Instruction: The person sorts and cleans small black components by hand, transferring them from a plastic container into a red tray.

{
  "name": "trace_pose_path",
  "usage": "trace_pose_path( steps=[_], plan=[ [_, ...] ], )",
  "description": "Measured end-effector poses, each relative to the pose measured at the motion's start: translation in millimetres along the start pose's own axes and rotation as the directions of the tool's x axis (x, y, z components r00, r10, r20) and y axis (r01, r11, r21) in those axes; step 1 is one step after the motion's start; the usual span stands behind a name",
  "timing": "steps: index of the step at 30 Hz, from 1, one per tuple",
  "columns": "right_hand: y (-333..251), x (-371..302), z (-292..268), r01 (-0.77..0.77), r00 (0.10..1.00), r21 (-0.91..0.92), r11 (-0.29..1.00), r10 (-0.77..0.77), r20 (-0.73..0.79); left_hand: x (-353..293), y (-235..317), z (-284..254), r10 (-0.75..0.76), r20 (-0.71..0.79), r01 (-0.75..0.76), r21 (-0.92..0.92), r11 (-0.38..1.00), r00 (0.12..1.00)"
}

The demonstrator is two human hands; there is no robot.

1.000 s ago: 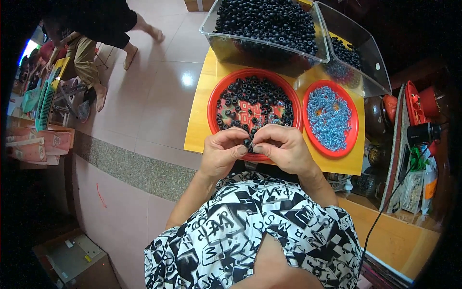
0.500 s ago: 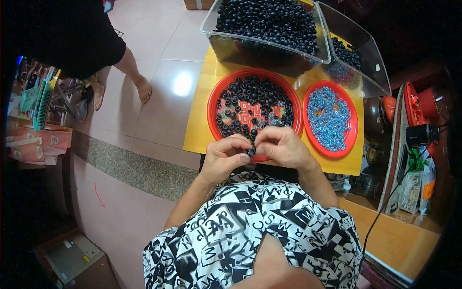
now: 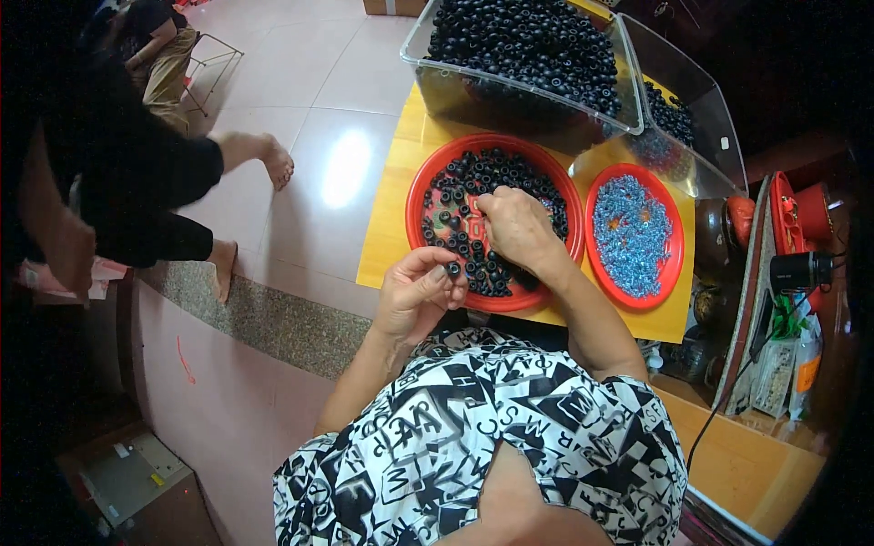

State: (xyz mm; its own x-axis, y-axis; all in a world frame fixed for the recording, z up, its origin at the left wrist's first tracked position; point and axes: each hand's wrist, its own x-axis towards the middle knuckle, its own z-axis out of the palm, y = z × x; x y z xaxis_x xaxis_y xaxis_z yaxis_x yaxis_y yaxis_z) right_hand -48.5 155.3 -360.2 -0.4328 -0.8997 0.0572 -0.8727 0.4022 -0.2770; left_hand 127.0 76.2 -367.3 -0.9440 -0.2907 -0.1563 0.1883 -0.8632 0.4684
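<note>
Over the red round tray [image 3: 496,141] on the yellow worktop [image 3: 387,223], the hands had just come apart: right hand [image 3: 523,226] moved out among loose black beads [image 3: 496,168], left hand [image 3: 414,291] stayed by the near rim. Two-handed handling paused, apparently; work now split. Left fingers pinched closed on one holed black bead [image 3: 453,268], at the tray's near-left edge. Right fingers bent, tips close together; couldn't tell if they held anything. Count: one round tray, one red oval plate [image 3: 677,241], two clear plastic boxes [image 3: 510,102]; loose beads and small blue pieces [image 3: 628,237] too many to count.
</note>
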Motion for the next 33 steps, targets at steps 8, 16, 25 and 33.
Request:
trace_pose_path(
  steps=[8, 16, 25, 33],
  plan=[
    [-1, -22, -18, 0.062, 0.985, 0.503, 0.862, 0.028, -0.169, 2, -4, -3, -0.020, 0.045, 0.025, -0.100, 0.995, 0.999],
    [-31, -65, -48, -0.151, 0.987, 0.967, 0.203, 0.079, 0.138, 1, -9, 4, -0.003, 0.039, 0.001, 0.045, 0.999, 0.999],
    [-38, -73, -54, -0.158, 0.987, 0.981, 0.115, 0.035, 0.155, -9, -12, 15, 0.066, 0.038, -0.072, 0.198, 0.978, 0.997],
    [-38, -75, -54, -0.192, 0.981, 0.954, 0.232, 0.031, 0.190, -11, -15, 14, 0.094, 0.023, -0.097, 0.241, 0.966, 0.995]
  ],
)
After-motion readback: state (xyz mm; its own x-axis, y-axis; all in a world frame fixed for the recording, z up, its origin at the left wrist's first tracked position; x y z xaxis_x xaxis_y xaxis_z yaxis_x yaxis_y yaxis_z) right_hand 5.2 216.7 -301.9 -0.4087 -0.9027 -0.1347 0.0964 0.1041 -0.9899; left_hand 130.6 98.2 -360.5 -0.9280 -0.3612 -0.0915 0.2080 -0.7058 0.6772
